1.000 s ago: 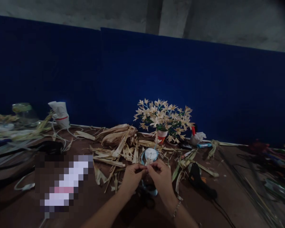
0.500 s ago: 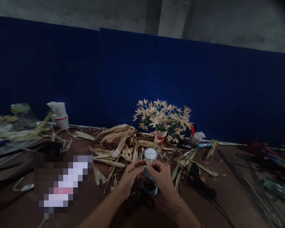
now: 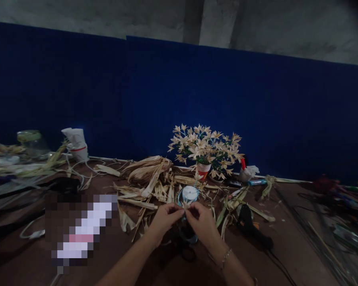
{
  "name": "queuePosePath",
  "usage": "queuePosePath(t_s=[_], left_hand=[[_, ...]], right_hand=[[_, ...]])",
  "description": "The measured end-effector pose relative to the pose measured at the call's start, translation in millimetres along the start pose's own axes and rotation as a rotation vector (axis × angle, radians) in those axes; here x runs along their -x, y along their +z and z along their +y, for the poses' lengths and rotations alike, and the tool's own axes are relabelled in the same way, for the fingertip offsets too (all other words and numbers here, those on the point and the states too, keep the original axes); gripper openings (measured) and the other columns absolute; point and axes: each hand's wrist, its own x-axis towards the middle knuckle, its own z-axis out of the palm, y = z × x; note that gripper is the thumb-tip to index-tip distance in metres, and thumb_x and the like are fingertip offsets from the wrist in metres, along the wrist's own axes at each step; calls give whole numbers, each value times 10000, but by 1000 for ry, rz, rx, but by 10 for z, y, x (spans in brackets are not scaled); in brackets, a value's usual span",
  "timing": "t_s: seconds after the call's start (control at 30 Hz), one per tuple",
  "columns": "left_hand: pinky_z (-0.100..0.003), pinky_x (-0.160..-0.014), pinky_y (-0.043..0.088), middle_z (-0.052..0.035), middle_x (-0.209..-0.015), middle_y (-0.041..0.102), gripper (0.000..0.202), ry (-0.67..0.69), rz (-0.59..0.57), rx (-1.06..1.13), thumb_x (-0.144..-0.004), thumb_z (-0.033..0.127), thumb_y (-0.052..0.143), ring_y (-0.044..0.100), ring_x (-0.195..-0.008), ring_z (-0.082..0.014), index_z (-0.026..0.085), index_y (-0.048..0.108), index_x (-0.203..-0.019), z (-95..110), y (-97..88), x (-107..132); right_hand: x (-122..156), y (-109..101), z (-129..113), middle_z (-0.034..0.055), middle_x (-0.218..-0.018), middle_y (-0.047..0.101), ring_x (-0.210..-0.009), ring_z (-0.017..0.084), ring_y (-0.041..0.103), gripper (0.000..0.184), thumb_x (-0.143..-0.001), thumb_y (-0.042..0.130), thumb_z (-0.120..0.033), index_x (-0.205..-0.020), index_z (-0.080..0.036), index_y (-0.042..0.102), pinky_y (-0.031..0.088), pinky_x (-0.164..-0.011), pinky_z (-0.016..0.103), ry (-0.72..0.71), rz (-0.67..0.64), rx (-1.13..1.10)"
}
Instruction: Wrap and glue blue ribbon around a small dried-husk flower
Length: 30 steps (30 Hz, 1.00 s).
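left hand (image 3: 164,219) + right hand (image 3: 204,224) | fingertips pinch pale piece (image 3: 185,205), possibly husk | dim, mostly hidden by fingers

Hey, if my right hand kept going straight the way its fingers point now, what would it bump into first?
Probably the left hand: the right hand points forward-left, fingertips meeting over a small pale dried-husk flower. Just beyond stands a white ribbon spool, though depth is unclear.

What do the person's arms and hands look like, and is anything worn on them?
Both forearms are bare, with no sleeves in view. The left hand and right hand have no gloves. A thin chain bracelet circles the right wrist.
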Motion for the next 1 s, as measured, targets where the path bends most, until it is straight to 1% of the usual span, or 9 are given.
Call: queuePosePath(t_s=[0.13,0.3,0.4,0.5,0.6,0.73,0.83,1.0], left_hand=[[-182,-432,304,44,-461,493,263,-6,12,37,-515,355,681,419,-421,-68,128,564,-578,-6,3,-10],[-185,-450,326,43,-505,504,239,-15,34,97,-507,306,683,422,-436,-65,129,561,-613,-9,20,-4],[-185,-451,319,35,-526,518,241,-17,35,93,-501,299,685,424,-448,-68,130,564,-623,-13,22,-4],[-184,-452,308,30,-525,529,243,0,48,96,-504,302,678,424,-451,-71,131,584,-648,2,35,11],[-178,-442,289,31,-498,521,243,8,84,99,-496,299,679,411,-440,-66,128,604,-652,32,55,39],[-180,-440,296,25,-492,519,241,-3,69,96,-503,316,676,404,-431,-61,119,615,-628,41,60,50],[-180,-427,293,37,-470,493,238,-8,66,92,-512,327,675,385,-409,-55,122,594,-604,7,43,22],[-171,-416,271,55,-442,450,204,31,37,113,-554,304,653,373,-397,-50,132,544,-573,-42,36,-10]], right_hand=[[13,14,-7,2,-630,603,-549,125,523,106,-702,503,-236,-716,-173,588,404,-521,211,-6,-15,11],[-3,39,42,26,-693,626,-596,143,548,150,-672,527,-209,-799,-161,591,432,-557,234,49,-9,-62],[-18,52,74,30,-701,636,-627,157,567,143,-650,550,-209,-774,-161,602,446,-587,249,77,5,-133],[-27,65,90,22,-652,629,-587,150,561,152,-629,580,-223,-764,-157,607,446,-543,242,122,15,-216],[-34,74,96,14,-621,617,-553,139,548,169,-602,608,-221,-756,-150,604,439,-517,234,184,4,-309],[-38,85,105,7,-627,605,-555,133,543,178,-590,615,-208,-756,-154,579,432,-514,232,241,-23,-411],[-31,104,102,-1,-630,582,-556,122,524,190,-607,598,-197,-789,-153,561,417,-512,222,205,-2,-397],[10,123,29,-28,-598,522,-538,111,483,225,-643,550,-164,-868,-163,531,387,-492,204,95,81,-234]])
